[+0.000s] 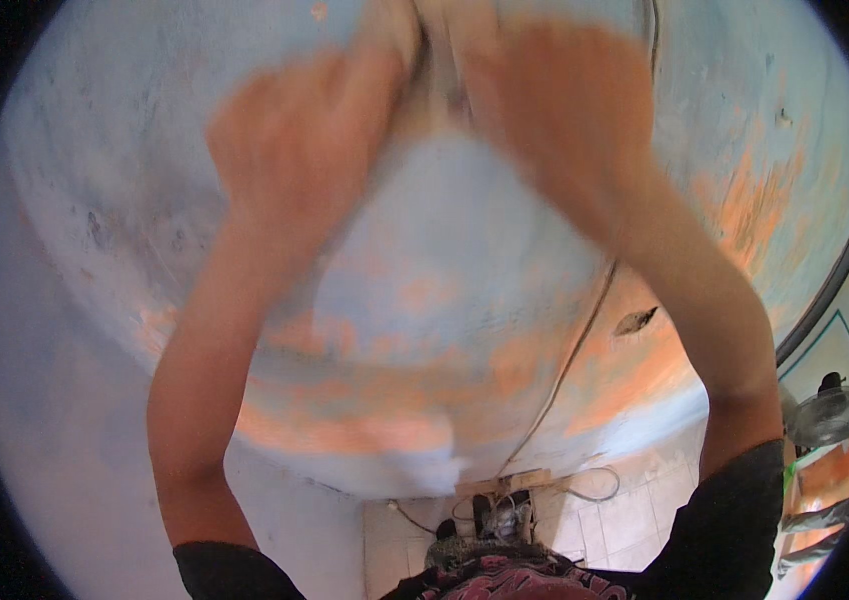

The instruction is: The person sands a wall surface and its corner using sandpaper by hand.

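Observation:
Both my arms reach up against a wall (425,230) with worn pale blue paint and orange patches. My left hand (305,120) is closed near the top, blurred by motion. Across from it, also blurred, my right hand (565,100) is curled closed with its back toward me. Between the two hands a pale tan shape (435,105) shows at the wall. Its kind is too smeared to make out, and the fingertips are hidden.
A thin cable (577,350) runs down the wall past a small hole (635,321). Below are pale floor tiles (635,520), a wooden strip (505,482) and a loop of cord (600,485). On the right stand a fan (827,415) and a person's legs (825,520).

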{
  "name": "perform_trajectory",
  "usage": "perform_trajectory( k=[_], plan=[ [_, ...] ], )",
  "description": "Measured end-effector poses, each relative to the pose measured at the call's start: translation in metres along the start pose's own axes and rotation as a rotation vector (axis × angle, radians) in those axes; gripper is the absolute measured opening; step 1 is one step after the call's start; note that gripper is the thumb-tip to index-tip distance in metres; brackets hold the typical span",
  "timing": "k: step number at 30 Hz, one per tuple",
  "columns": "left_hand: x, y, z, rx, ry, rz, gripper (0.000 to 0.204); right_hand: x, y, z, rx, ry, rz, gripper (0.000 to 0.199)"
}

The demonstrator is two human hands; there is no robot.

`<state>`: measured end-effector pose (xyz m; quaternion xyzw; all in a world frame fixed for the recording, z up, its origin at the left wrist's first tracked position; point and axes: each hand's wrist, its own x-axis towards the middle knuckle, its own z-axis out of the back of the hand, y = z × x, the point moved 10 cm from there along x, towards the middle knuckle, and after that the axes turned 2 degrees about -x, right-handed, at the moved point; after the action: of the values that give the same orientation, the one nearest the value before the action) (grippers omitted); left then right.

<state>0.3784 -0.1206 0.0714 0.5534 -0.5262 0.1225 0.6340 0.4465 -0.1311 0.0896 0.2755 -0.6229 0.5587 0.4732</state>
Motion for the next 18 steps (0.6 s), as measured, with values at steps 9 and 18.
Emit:
perform_trajectory(
  k=[9,18],
  plan=[
    [0.057,0.052,0.006,-0.006,-0.256,0.313,0.021,0.054,-0.033,0.015,-0.028,-0.222,-0.117,0.007],
    [-0.087,-0.050,0.015,-0.260,0.060,0.007,0.017,-0.097,0.031,-0.015,0.008,-0.024,0.123,0.013]
  ],
)
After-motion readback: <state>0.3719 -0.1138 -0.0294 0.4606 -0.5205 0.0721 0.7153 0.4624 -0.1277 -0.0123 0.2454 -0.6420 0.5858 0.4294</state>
